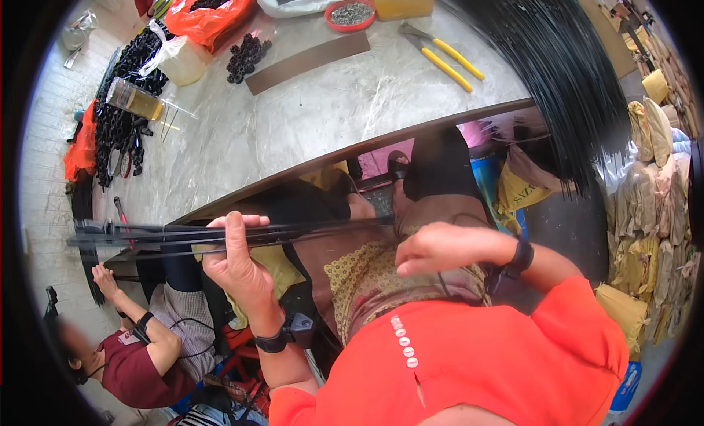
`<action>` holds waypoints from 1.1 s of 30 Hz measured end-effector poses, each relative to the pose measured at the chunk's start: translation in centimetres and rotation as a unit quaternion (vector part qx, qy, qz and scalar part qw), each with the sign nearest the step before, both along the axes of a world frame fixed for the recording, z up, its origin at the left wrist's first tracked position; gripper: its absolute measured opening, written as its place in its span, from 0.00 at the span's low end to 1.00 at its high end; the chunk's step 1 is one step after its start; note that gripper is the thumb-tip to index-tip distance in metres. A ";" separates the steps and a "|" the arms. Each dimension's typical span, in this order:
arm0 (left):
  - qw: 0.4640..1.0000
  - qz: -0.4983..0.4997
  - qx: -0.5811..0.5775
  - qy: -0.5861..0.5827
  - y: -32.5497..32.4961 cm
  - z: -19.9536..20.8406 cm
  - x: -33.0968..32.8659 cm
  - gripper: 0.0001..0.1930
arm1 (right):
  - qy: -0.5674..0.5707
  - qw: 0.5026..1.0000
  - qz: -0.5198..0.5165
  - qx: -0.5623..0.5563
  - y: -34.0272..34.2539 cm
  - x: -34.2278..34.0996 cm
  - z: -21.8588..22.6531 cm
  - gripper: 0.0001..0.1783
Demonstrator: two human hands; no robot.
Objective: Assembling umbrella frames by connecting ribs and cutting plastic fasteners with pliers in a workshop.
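Observation:
My left hand [238,268] is closed round a bundle of long, thin black rods [161,237], with its thumb pointing up. The bundle lies roughly level across the front of the table's edge, and its left part is smeared by motion. Its right end reaches over my lap, close to my right hand [451,248]. That hand hovers above the patterned cloth [367,275] on my lap, fingers curled downward. Whatever those fingers hold, if anything, is hidden beneath the hand.
Many black rods [543,59] overhang the table [315,125] at right. Yellow-handled pliers [447,59], a red bowl [350,15] of small metal pieces, a flat brown strip [308,63], black parts [247,57] and a jar [134,99] lie there. A co-worker [147,352] sits at left.

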State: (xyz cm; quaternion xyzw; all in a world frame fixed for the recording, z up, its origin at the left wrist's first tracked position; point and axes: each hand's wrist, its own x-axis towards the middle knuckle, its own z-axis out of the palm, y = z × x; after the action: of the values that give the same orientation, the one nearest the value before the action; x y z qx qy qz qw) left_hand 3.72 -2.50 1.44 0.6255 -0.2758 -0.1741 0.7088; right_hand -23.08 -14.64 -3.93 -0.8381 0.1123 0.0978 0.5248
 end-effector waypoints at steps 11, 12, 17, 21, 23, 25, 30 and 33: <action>0.833 -0.287 -0.153 0.448 -1.7 -3.1 -6.9 0.12 | -0.469 0.755 -0.378 0.259 -0.4 3.1 4.3 0.40; 0.790 -0.321 -0.156 0.498 -2.3 -3.1 -7.3 0.13 | -0.501 0.752 -0.383 0.191 -0.9 3.2 5.1 0.38; 0.710 -0.483 -0.049 0.509 -3.8 -2.5 -8.6 0.26 | -0.642 0.703 -0.208 0.225 -2.3 3.3 8.9 0.35; 0.768 -0.523 0.183 0.321 -3.0 -6.0 -7.0 0.19 | -0.492 0.801 -0.306 0.152 -1.3 2.1 8.5 0.28; 0.847 -0.456 0.199 0.189 -2.3 -9.0 -7.1 0.17 | -0.416 0.833 -0.353 0.093 -0.5 2.9 7.0 0.27; 0.878 -0.443 0.179 0.000 -2.3 -9.6 -7.4 0.26 | -0.326 0.834 -0.392 0.212 0.9 3.7 5.0 0.22; 0.816 -0.506 0.144 -0.240 -1.4 -9.3 -9.1 0.36 | -0.211 0.849 -0.386 0.293 2.0 5.7 2.7 0.24; 0.831 -0.527 0.157 -0.091 -0.7 -10.2 -8.5 0.34 | -0.187 0.865 -0.342 0.317 2.5 6.1 4.4 0.23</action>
State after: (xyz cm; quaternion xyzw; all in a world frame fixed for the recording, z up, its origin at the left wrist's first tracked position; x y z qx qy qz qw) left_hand -4.83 -3.18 -8.81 0.5014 -0.5955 -0.5044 0.3737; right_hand -17.03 -12.15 0.43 -0.5383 0.2546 -0.2164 0.7736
